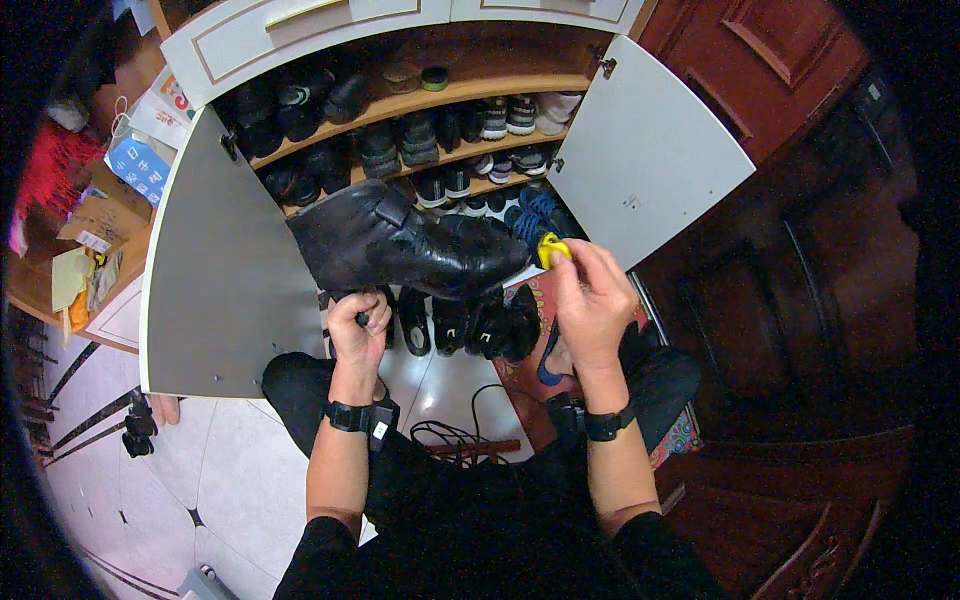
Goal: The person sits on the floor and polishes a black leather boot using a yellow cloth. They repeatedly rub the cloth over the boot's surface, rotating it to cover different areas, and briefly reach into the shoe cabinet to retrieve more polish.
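A black leather boot (405, 240) is held up in front of the open shoe cabinet, its toe pointing right. My left hand (358, 322) is closed around its lower rear part, by the heel. Just off the toe, my right hand (592, 296) pinches a small yellow object (551, 250), possibly a polishing sponge; the fingers partly cover it. Whether it touches the leather cannot be made out. Below the boot, several black shoes (491, 322) stand on the floor, one pair bearing small white marks.
Shoes fill the shelves (495, 71) of the cabinet. Its left door (217, 277) and right door (637, 150) stand ajar. A black cable (450, 431) lies coiled before me. A red patterned mat (517, 405) lies right; a tripod leg (90, 412) stands left.
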{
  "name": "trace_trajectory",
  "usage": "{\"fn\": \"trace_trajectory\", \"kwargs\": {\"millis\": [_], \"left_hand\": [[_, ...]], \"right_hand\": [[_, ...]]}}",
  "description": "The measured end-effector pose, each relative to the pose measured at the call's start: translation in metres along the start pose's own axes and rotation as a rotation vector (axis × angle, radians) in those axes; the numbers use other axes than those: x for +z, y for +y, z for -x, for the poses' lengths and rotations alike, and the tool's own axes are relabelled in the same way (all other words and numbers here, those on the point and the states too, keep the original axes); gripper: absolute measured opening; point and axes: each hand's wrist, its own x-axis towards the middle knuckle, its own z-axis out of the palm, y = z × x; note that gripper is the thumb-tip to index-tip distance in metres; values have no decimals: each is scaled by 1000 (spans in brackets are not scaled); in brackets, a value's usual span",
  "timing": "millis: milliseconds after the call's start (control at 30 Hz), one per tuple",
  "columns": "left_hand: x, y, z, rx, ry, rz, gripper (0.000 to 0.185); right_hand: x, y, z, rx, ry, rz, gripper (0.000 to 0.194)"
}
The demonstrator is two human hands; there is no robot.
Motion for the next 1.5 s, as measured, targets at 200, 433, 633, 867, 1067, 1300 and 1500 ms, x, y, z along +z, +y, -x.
{"fn": "trace_trajectory", "kwargs": {"millis": [200,433,633,867,1067,1300,1500], "left_hand": [[-3,-5,3,183,8,-86,46],[-40,-3,0,286,-200,-71,66],[-54,-6,2,339,-219,-168,70],[-45,-2,13,255,-197,-90,72],[-50,-7,11,343,-171,-420,70],[-45,-3,12,279,-181,-168,68],[-38,-5,7,252,-218,-92,70]], "right_hand": [[-11,-13,6,-24,-49,16,17],[-24,-9,1,-92,-143,88,12],[-20,-18,15,-98,-193,16,12],[-28,-10,10,40,-143,103,12],[-10,-27,20,-117,-244,35,12],[-27,-18,8,-60,-218,123,13],[-21,-32,8,-73,-207,43,12]]}}
